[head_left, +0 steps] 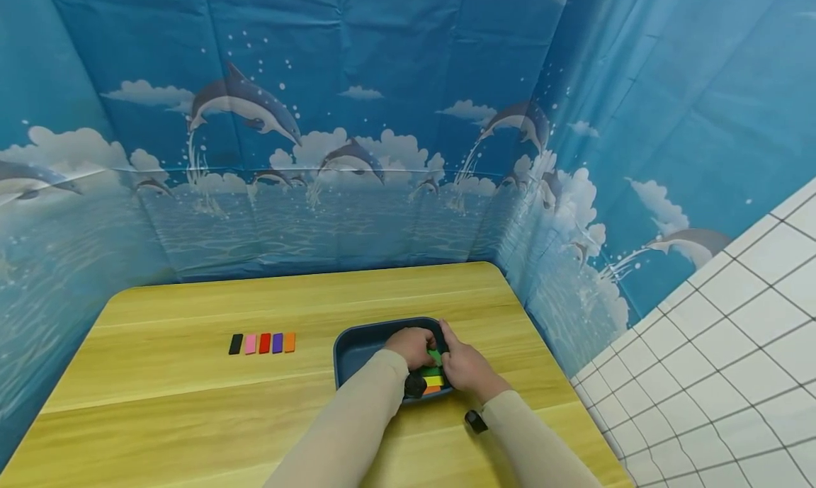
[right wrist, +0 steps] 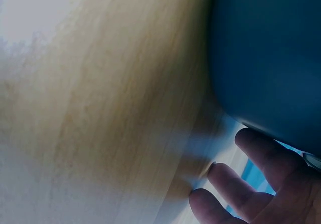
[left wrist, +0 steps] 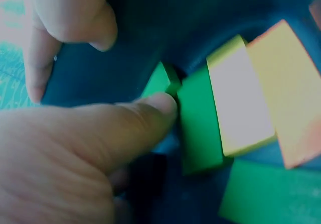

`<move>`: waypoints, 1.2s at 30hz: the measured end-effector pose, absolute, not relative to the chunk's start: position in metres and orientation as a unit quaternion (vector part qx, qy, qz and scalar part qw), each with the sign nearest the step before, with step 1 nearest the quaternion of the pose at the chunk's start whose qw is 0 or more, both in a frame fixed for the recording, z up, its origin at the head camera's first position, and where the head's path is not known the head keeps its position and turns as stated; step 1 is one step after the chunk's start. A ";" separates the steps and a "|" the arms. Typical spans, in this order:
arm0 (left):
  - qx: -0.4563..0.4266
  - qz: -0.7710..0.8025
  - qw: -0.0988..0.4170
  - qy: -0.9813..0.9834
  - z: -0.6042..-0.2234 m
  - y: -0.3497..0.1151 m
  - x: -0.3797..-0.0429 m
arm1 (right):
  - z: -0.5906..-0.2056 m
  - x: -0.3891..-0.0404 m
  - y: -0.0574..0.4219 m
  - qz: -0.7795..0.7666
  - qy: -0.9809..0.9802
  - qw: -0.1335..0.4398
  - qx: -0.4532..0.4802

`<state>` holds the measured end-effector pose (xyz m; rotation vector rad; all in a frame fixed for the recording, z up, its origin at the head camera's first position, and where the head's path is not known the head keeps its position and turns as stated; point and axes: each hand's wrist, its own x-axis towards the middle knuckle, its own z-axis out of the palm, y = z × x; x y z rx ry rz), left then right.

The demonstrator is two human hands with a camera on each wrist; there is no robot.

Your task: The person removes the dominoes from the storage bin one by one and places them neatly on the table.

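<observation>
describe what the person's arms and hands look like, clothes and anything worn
Both arms wear plain, cream-coloured long sleeves. The left hand and right hand are ungloved. A small dark, rounded device shows by the left wrist, and a black, blocky one by the right.

Tray (head_left: 357, 353), between left hand (head_left: 410, 348) and right hand (head_left: 470, 367): smooth, plastic-looking, satin-matt; green block (left wrist: 201, 121), against the left thumb: smooth-faced, matt; row of pieces (head_left: 264, 343), left of both hands: smooth, matt. Table (head_left: 185, 417), beneath the hands: wood-grained, smooth, faintly glossy; sleeve (head_left: 357, 410), behind left hand: soft, matt cloth. Sheet (head_left: 395, 42), beyond the hands: thin, plastic-looking, creased, glossy along its folds.
</observation>
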<state>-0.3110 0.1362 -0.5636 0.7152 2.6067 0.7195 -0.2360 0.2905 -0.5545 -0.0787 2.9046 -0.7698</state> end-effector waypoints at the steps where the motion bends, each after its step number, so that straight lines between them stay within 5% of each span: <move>1: 0.253 0.252 0.172 0.918 -0.564 0.136 -0.312 | -0.555 -0.236 0.290 -0.254 0.965 0.067 -0.027; 14: 0.263 0.269 0.212 0.902 -0.564 0.134 -0.312 | -0.552 -0.236 0.287 -0.258 0.963 0.064 -0.040; 36: 0.237 0.255 0.184 0.919 -0.571 0.135 -0.314 | -0.557 -0.237 0.291 -0.266 0.961 0.068 -0.030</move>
